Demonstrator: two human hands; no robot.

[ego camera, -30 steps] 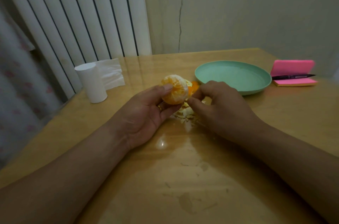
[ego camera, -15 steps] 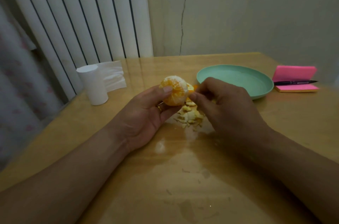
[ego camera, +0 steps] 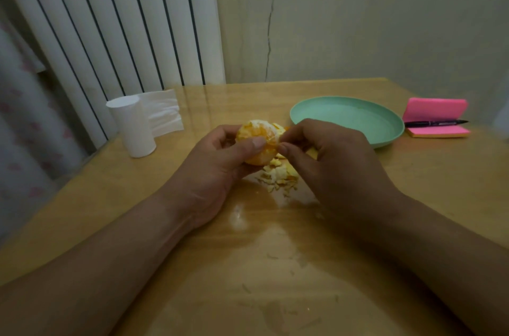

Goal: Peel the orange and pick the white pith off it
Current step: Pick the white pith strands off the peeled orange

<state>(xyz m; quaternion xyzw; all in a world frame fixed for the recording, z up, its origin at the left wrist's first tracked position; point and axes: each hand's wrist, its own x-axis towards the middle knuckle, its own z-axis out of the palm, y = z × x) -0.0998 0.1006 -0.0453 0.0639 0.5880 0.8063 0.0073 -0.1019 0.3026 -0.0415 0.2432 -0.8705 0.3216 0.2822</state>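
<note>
Orange [ego camera: 257, 133], round, no clear long axis, gripped by left hand [ego camera: 217, 170] over glossy wooden counter [ego camera: 275, 267] below cracked wall [ego camera: 358, 19]; right hand [ego camera: 330, 165] pinches its pith [ego camera: 271, 140]

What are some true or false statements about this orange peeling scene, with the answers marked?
1. The left hand grips the orange. True.
2. The peel scraps are piled on the green plate. False: they lie on the table, nearer the person than the plate.
3. The right hand pinches pith at the orange's side. True.
4. The black pen lies on the tissue roll. False: it lies on the pink sticky notes.
5. The tissue roll stands upright, to the left of the orange. True.
</note>
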